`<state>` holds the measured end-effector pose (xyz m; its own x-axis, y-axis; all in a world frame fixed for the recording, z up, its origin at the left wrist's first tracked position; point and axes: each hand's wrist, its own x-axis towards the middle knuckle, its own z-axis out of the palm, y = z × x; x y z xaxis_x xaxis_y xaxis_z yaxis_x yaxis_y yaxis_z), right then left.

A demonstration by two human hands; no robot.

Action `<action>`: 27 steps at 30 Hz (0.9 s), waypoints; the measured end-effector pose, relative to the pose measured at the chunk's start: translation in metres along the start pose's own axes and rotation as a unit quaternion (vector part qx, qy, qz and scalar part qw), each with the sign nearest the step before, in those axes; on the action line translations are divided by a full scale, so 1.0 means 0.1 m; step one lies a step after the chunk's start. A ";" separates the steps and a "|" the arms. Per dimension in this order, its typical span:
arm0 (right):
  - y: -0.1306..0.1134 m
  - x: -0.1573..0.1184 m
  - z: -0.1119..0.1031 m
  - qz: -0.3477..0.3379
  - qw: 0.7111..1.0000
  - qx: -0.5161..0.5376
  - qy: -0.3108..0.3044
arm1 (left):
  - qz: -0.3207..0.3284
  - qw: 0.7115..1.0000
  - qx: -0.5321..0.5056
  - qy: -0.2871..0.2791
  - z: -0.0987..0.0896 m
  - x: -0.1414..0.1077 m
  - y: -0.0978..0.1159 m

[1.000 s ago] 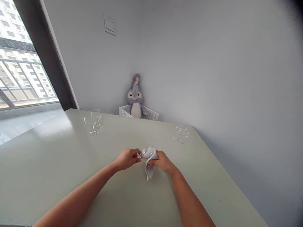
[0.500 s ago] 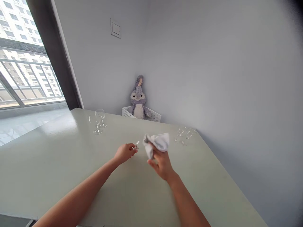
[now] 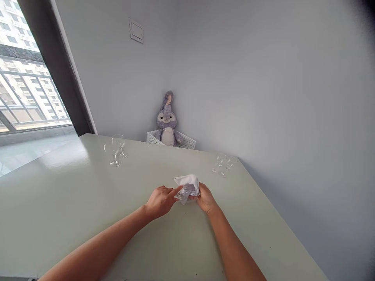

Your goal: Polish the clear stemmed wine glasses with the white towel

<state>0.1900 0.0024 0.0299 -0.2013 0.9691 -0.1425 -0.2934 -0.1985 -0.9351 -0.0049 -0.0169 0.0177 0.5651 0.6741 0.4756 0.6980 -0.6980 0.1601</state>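
In the head view my left hand point(image 3: 161, 201) is closed on a clear glass point(image 3: 183, 194), which is tilted on its side just above the table. Its fingers grip the glass's left end, the index finger stretched along it. My right hand point(image 3: 206, 198) clasps a white cloth point(image 3: 189, 180) that wraps over the glass's right end and hangs partly across it. Cloth and fingers hide much of the glass, so its full shape cannot be made out.
Two stemmed glasses point(image 3: 116, 152) stand upright at the table's back left. More clear glasses point(image 3: 221, 160) are at the back right, near the wall. Behind the pale green table point(image 3: 73, 203), a plush rabbit point(image 3: 167, 121) sits in a white perforated basket point(image 3: 187, 143).
My right hand has brought the cloth down and left onto the glass. My left hand has moved slightly right, so both hands now meet. The view has shifted a little.
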 end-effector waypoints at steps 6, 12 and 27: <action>0.14 -0.02 0.33 -0.008 0.970 0.245 -0.010 | -0.148 0.987 -0.046 0.045 0.05 0.03 0.01; 0.29 -0.17 0.63 -0.043 0.982 0.181 -0.042 | -0.198 0.967 -0.095 0.129 0.08 0.07 0.09; 0.30 -0.16 0.51 0.114 0.982 0.102 -0.112 | -0.335 0.597 -0.729 0.000 -0.16 0.14 -0.02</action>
<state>0.1371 -0.0269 0.0206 -0.4773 0.8442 -0.2440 -0.3932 -0.4535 -0.7998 -0.0053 -0.0094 0.0378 0.3739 0.9199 -0.1179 -0.3579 0.2604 0.8967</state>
